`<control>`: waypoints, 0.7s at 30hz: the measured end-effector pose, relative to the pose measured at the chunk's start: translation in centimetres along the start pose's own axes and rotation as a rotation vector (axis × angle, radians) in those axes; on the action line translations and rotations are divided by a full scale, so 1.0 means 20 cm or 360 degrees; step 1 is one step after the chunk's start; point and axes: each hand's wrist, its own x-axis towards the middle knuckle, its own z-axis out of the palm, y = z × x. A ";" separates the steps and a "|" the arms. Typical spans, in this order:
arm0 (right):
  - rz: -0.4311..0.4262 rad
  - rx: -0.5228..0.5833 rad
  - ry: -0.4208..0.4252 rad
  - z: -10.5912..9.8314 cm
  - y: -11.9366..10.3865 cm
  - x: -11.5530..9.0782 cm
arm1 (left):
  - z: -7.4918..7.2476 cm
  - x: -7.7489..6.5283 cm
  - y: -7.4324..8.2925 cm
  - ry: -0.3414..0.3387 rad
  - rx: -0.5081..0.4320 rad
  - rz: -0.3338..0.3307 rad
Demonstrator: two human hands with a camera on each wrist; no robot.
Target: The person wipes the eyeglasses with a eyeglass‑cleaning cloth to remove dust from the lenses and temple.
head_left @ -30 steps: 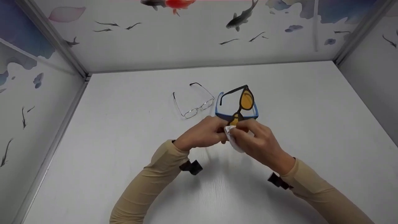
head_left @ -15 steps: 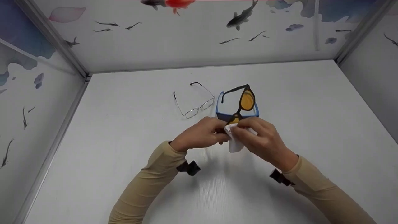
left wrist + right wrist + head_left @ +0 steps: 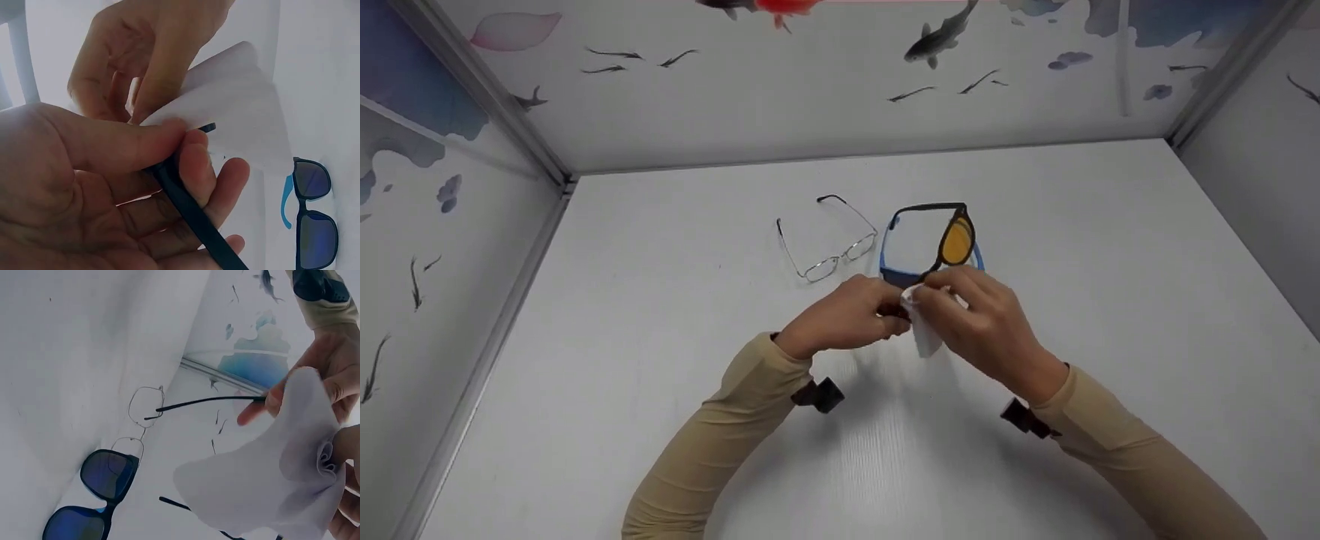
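Left hand (image 3: 847, 313) pinching black-framed amber-lens glasses (image 3: 958, 241), your right hand (image 3: 984, 322) pinching white cloth (image 3: 926, 339).
Glasses held between your hands, front's long axis running forward-right from your left thumb and finger at the near end; left is nearer, near lens hidden. No readable brand, label or writing.

Silver wire-framed glasses (image 3: 841, 258), unfolded, just beside blue-armed sunglasses (image 3: 316, 239) on white table (image 3: 622, 315); fish-patterned panel (image 3: 780, 105) behind.
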 end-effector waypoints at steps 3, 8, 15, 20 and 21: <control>0.0159 -0.0088 -0.0028 -0.02 0.03 0.00 | -0.01 -0.01 0.00 -0.0015 -0.0018 -0.0046; 0.0040 -0.0087 -0.0214 -0.03 0.00 -0.02 | -0.03 -0.02 0.01 0.0003 -0.0018 -0.0121; 0.0064 -0.0054 -0.0063 -0.02 -0.04 0.00 | 0.01 0.00 0.03 -0.0045 0.0091 -0.0051; 0.0196 -0.0090 0.0044 -0.01 -0.04 -0.01 | 0.00 -0.02 0.03 -0.0021 0.0043 -0.0038; 0.0152 -0.0075 0.0025 0.00 -0.05 -0.01 | -0.01 -0.02 0.03 -0.0009 0.0063 -0.0027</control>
